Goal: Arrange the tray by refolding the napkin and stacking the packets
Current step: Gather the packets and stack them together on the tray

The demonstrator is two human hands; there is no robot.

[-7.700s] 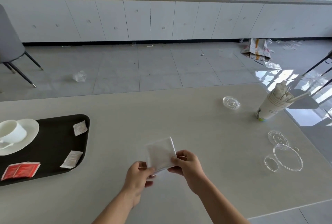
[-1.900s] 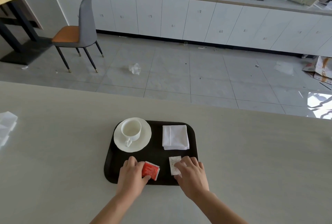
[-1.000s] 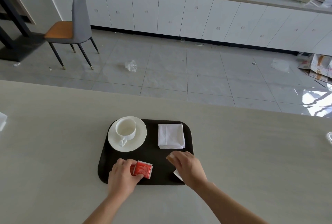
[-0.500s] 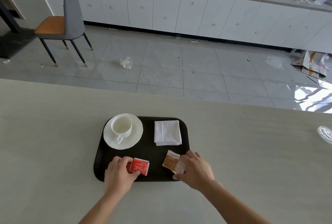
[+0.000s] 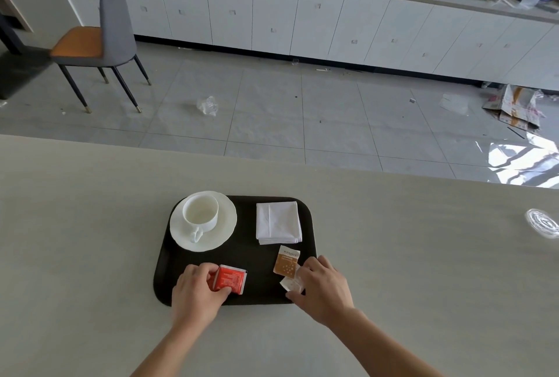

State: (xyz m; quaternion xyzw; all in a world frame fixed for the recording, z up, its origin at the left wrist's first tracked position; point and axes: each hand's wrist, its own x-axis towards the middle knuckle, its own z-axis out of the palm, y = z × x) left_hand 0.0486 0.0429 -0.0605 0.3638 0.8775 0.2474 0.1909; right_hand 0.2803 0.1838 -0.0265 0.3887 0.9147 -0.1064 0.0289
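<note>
A black tray lies on the pale table. On its far right part rests a folded white napkin. My left hand grips the red packets at the tray's near left. My right hand holds a brown packet and a white packet together at the tray's near right corner; the brown one lies partly over the white one. A white cup stands on a saucer at the tray's far left.
A clear plastic lid lies on the table at the far right. Beyond the table's far edge are a tiled floor with litter, a grey and orange chair and white cabinets.
The napkin, earlier held in both hands, now lies folded on the tray. My right hand has turned the brown packet up and shifted it toward the napkin. My left hand stays on the red packets.
</note>
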